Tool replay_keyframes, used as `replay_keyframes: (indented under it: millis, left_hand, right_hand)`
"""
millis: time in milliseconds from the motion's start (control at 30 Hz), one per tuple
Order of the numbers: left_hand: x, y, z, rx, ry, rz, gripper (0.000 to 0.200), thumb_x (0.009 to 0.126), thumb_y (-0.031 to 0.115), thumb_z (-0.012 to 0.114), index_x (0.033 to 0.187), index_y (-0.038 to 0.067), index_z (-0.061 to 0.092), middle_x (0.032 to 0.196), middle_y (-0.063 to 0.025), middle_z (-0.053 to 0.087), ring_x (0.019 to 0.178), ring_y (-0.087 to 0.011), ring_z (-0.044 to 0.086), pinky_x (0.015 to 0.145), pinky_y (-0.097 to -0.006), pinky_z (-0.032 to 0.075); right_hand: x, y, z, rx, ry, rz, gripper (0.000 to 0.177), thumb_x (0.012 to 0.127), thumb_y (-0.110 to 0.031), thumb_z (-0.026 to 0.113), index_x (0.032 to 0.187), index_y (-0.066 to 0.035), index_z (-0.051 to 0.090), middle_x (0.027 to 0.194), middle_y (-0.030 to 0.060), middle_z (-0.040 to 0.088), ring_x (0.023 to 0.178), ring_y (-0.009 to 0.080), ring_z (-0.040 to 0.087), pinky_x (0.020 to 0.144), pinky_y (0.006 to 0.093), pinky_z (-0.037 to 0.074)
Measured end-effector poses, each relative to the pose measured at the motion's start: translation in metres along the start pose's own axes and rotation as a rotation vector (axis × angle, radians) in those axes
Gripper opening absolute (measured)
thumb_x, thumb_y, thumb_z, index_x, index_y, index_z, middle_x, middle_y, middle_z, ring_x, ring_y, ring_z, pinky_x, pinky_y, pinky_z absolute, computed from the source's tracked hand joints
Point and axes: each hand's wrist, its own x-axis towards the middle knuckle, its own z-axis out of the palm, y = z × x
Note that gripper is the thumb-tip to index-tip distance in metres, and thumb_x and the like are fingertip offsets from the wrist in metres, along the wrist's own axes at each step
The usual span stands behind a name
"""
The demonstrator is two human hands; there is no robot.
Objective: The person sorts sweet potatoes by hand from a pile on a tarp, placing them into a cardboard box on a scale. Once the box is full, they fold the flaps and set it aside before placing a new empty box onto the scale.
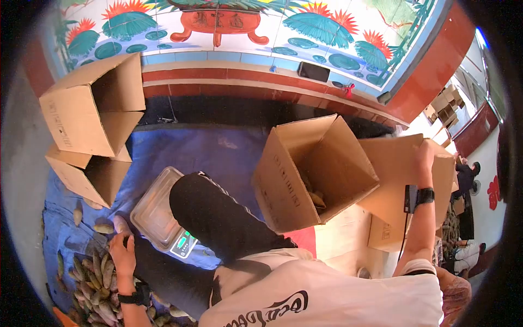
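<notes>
My left hand [123, 255] is at the lower left, above a heap of sweet potatoes [97, 286]. Its fingers are closed round the lower end of one pinkish sweet potato [120, 223]. On the right, my right hand [424, 161] grips the upper edge of a cardboard box [389, 171]; its fingertips are partly hidden. Between my hands, an open cardboard box [280, 182] stands tilted, with something brownish inside that I cannot make out. Close to my knee, a clear plastic tub [146, 210] rests on a digital scale [184, 243] with a lit green display.
Two open cardboard boxes [76, 117] are stacked at the left on a blue tarp [204, 143]. A phone [314, 71] lies on the ledge of the tiled wall. Far right, other people [467, 175] are near more boxes [447, 104]. A few loose sweet potatoes lie near the stack.
</notes>
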Motion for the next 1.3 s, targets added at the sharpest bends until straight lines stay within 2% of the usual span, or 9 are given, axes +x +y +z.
replay_keyframes:
  millis: [233, 300, 367, 400, 467, 533, 800, 1000, 1300]
  left_hand:
    - [-0.002, 0.001, 0.001, 0.034, 0.058, 0.039, 0.013, 0.076, 0.013, 0.057, 0.084, 0.002, 0.056, 0.083, -0.0153, 0.056, 0.083, -0.0347, 0.050, 0.074, -0.0418, 0.038]
    - [-0.003, 0.000, 0.000, 0.018, 0.075, 0.052, 0.012, 0.074, 0.012, 0.059, 0.081, 0.002, 0.056, 0.080, -0.0154, 0.056, 0.081, -0.0350, 0.050, 0.073, -0.0419, 0.038]
    - [-0.005, -0.002, 0.002, 0.024, 0.119, 0.067, 0.012, 0.072, 0.012, 0.060, 0.079, 0.003, 0.057, 0.078, -0.0151, 0.056, 0.080, -0.0348, 0.051, 0.073, -0.0414, 0.038]
    - [-0.006, -0.003, 0.002, 0.016, 0.134, 0.086, 0.011, 0.072, 0.012, 0.060, 0.079, 0.003, 0.057, 0.078, -0.0150, 0.057, 0.080, -0.0346, 0.051, 0.073, -0.0414, 0.038]
    - [-0.010, -0.011, 0.005, 0.032, 0.123, 0.062, 0.013, 0.072, 0.014, 0.061, 0.081, 0.005, 0.058, 0.081, -0.0143, 0.057, 0.081, -0.0334, 0.051, 0.074, -0.0411, 0.038]
    - [-0.014, -0.010, 0.004, 0.041, 0.136, 0.056, 0.014, 0.072, 0.014, 0.062, 0.081, 0.005, 0.058, 0.080, -0.0139, 0.057, 0.081, -0.0330, 0.052, 0.075, -0.0406, 0.038]
    - [-0.033, -0.006, -0.012, 0.023, 0.174, -0.025, 0.014, 0.071, 0.014, 0.061, 0.080, 0.004, 0.058, 0.082, -0.0121, 0.058, 0.083, -0.0310, 0.051, 0.077, -0.0410, 0.035]
    - [-0.048, -0.018, -0.016, 0.028, 0.236, -0.061, 0.015, 0.070, 0.015, 0.063, 0.081, 0.006, 0.058, 0.083, -0.0110, 0.058, 0.085, -0.0306, 0.051, 0.078, -0.0411, 0.036]
    - [-0.055, -0.019, -0.021, 0.036, 0.270, -0.118, 0.015, 0.067, 0.015, 0.065, 0.079, 0.008, 0.058, 0.083, -0.0092, 0.058, 0.086, -0.0289, 0.051, 0.080, -0.0412, 0.036]
  right_hand:
    - [0.010, -0.076, -0.095, 0.103, 0.314, -0.121, 0.032, 0.078, -0.024, 0.057, 0.100, -0.002, 0.055, 0.076, 0.0221, 0.056, 0.073, 0.0377, 0.055, 0.063, 0.0432, 0.043]
    - [0.001, -0.097, -0.123, 0.216, 0.477, -0.174, 0.027, 0.080, -0.024, 0.060, 0.083, 0.003, 0.055, 0.055, 0.0110, 0.044, 0.051, 0.0193, 0.044, 0.051, 0.0311, 0.038]
    - [-0.005, -0.112, -0.145, 0.291, 0.577, -0.220, 0.025, 0.079, -0.021, 0.062, 0.080, 0.003, 0.054, 0.052, 0.0034, 0.038, 0.053, 0.0089, 0.035, 0.047, 0.0269, 0.034]
    - [-0.013, -0.127, -0.162, 0.301, 0.492, -0.112, 0.022, 0.079, -0.011, 0.062, 0.095, 0.002, 0.057, 0.064, 0.0048, 0.057, 0.059, 0.0099, 0.046, 0.055, 0.0244, 0.041]
    - [-0.014, -0.135, -0.170, 0.729, 0.625, -0.471, 0.020, 0.081, -0.008, 0.059, 0.098, 0.001, 0.058, 0.085, 0.0018, 0.062, 0.074, 0.0106, 0.053, 0.070, 0.0214, 0.043]
    - [-0.027, -0.157, -0.189, 0.751, 0.624, -0.506, 0.021, 0.082, -0.008, 0.057, 0.102, 0.000, 0.058, 0.098, 0.0046, 0.061, 0.088, 0.0121, 0.054, 0.081, 0.0220, 0.040]
    - [-0.025, -0.247, -0.200, 1.017, 0.271, -0.571, 0.026, 0.082, -0.013, 0.058, 0.105, 0.000, 0.056, 0.092, 0.0062, 0.062, 0.081, 0.0107, 0.056, 0.072, 0.0222, 0.045]
    - [-0.053, -0.355, -0.204, 1.310, -0.047, -0.889, 0.022, 0.078, -0.012, 0.062, 0.096, -0.001, 0.057, 0.076, 0.0028, 0.062, 0.062, 0.0068, 0.055, 0.055, 0.0213, 0.044]
    - [-0.082, -0.442, -0.169, 1.090, -0.036, -1.298, 0.019, 0.070, -0.009, 0.064, 0.082, 0.001, 0.054, 0.065, 0.0175, 0.051, 0.057, 0.0332, 0.050, 0.051, 0.0343, 0.040]
